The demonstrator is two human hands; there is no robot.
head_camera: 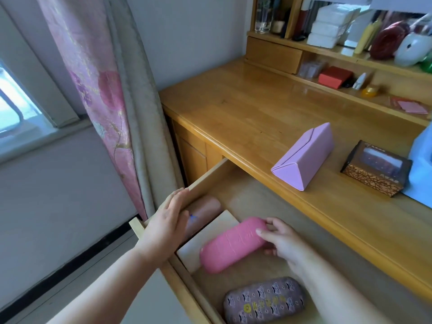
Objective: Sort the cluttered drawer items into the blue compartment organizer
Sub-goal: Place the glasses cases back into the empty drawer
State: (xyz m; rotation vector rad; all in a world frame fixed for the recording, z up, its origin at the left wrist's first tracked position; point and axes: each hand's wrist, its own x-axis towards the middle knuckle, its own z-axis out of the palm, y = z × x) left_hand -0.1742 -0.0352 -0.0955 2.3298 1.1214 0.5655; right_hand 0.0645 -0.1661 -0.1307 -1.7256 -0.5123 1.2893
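Observation:
The wooden drawer (205, 176) stands pulled out below the desk edge. In it a pink oval case (231, 245) lies partly on a flat beige box (208, 235). My right hand (284, 242) grips the pink case at its right end, thumb on top and fingers behind. My left hand (167, 220) rests flat with straight fingers on the drawer's left wall. Under it lies a brownish-pink case (205, 210). A mauve patterned case (264, 301) lies at the drawer's front. A light blue thing (422, 164) shows at the right edge of the desk.
On the desktop (245, 108) stand a lilac triangular case (306, 156) and a brown windowed box (376, 168). Shelves at the back hold a red box (334, 77), white packs (332, 24) and other items. A pink curtain (102, 94) hangs left of the drawer.

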